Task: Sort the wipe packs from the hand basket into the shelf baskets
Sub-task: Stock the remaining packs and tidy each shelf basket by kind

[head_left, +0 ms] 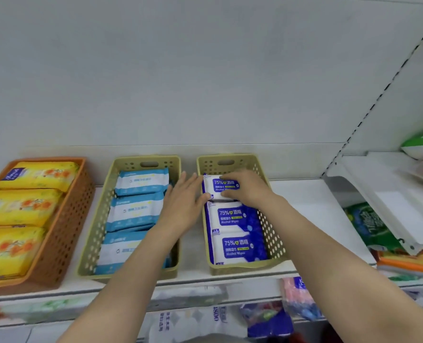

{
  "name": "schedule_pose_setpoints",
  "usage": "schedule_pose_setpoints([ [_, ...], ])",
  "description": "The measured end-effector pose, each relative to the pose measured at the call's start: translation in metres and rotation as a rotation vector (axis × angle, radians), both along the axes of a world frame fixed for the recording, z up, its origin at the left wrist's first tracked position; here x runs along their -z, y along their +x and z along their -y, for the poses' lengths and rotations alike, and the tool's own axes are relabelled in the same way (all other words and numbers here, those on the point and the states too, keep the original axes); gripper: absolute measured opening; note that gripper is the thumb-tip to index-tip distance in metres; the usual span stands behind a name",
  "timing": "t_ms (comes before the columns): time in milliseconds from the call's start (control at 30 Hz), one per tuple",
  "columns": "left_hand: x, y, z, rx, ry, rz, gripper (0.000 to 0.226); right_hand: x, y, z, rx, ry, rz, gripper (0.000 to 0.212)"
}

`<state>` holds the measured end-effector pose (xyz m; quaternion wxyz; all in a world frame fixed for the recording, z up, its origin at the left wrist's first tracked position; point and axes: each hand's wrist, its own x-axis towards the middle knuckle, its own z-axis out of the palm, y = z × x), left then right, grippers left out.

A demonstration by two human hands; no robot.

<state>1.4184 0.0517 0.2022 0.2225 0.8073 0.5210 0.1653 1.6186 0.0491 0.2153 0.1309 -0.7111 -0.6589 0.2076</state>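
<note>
Blue-white wipe pack (220, 187) lying long axis 9-to-3 in beige basket (272, 233) | right hand (248, 188) gripping it | left hand (184, 203) pinching its 9 o'clock end.

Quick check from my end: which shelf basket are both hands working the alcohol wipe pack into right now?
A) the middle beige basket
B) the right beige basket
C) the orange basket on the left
B: the left hand and right hand hold the alcohol wipe pack at the back of the right beige basket, behind two matching packs.
</note>
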Motion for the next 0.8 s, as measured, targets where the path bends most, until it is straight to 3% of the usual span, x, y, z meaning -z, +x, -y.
schedule_pose_setpoints([
  [200, 0.000, 0.005, 0.004, -0.076, -0.035, 0.093, 0.055, 0.006, 0.009, -0.023, -0.136, -0.034, 0.105, 0.056],
  [433, -0.001, 0.009, 0.007, -0.094, -0.061, 0.119, 0.054, 0.010, 0.015, -0.028, -0.152, -0.009, 0.153, 0.055],
  [633, -0.005, 0.010, 0.009, -0.109, -0.094, 0.161, 0.055, 0.016, 0.012, -0.022, -0.160, -0.022, 0.187, 0.073],
  [800, -0.004, 0.009, 0.009, -0.103, -0.094, 0.163, 0.055, 0.019, 0.014, -0.022, -0.157, 0.023, 0.207, 0.073],
])
